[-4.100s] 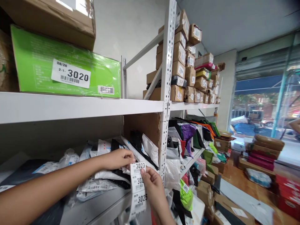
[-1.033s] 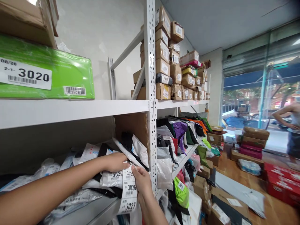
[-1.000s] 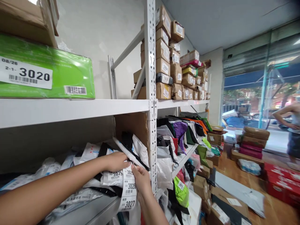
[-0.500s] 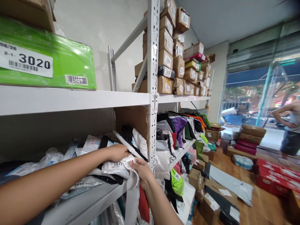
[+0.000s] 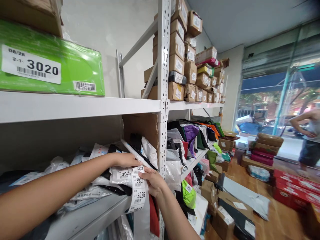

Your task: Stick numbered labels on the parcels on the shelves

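My left hand (image 5: pixel 124 160) reaches across the lower shelf and pinches the top of a strip of white numbered labels (image 5: pixel 138 190) reading 3024, 3025, 3026. It rests on a white mailer bag (image 5: pixel 122 176) whose sticker reads 3023. My right hand (image 5: pixel 153 181) grips the strip's right edge, fingers curled round it, close to the grey shelf upright (image 5: pixel 163 100). Black and white poly bags (image 5: pixel 143 155) lean just behind both hands.
A green box (image 5: pixel 72 71) labelled 3020 sits on the upper shelf (image 5: pixel 100 105). Stacked cardboard parcels (image 5: pixel 190 76) fill the further bay. Coloured bags (image 5: pixel 197 133) fill the further lower shelf. Boxes and red cartons (image 5: pixel 295 186) litter the floor. Another person (image 5: pixel 307 140) stands at the right.
The label strip has been drawn back up into view, showing 3024 to 3026, where half a second ago it hung bunched under my right hand. Both hands stay at the same spot.
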`<state>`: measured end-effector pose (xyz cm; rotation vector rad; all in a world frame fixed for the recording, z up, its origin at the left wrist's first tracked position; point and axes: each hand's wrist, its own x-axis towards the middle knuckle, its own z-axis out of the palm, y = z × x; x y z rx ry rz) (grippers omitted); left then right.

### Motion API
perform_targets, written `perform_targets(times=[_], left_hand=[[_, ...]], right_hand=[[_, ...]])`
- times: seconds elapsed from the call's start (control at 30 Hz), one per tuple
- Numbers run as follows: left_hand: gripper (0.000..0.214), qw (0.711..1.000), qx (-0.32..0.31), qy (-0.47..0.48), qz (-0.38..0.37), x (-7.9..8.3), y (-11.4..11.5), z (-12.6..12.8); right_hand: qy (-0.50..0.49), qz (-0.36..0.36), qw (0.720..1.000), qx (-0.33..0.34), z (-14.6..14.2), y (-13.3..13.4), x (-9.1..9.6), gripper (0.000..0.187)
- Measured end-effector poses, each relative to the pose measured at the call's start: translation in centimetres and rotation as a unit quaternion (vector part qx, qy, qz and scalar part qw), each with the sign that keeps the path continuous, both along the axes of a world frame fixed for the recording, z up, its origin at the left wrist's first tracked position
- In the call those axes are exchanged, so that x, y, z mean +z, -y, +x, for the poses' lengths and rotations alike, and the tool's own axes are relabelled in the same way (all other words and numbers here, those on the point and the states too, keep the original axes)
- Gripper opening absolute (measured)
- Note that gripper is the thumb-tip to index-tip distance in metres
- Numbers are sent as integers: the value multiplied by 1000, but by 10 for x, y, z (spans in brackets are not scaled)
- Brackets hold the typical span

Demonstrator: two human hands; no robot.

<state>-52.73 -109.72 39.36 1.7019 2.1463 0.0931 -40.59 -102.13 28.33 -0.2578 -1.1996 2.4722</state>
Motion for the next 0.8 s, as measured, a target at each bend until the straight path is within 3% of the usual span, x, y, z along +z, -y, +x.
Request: perform_targets(times=[0.13,0.3,0.4,0.63,0.8], left_hand=[[30,1000,-6,5,-21,1,-1,1],[36,1000,11,11,-21,-1,-2,-5],[37,999,37,16,-9,-1,-1,-7],[35,998,45,18,31,-4,1,-9],[30,993,55,-70,74,-7,2,-1]], right_hand=[[-5,-6,1000,-13,-4,-1,1,32],[-36,-12,999,-23,-5,0,2,50],[-28,-8,999,-12,-4,2,4,48],[0,17,996,-86,-13,2,-2,50],[20,47,987,-152,-28,1,-11,47]])
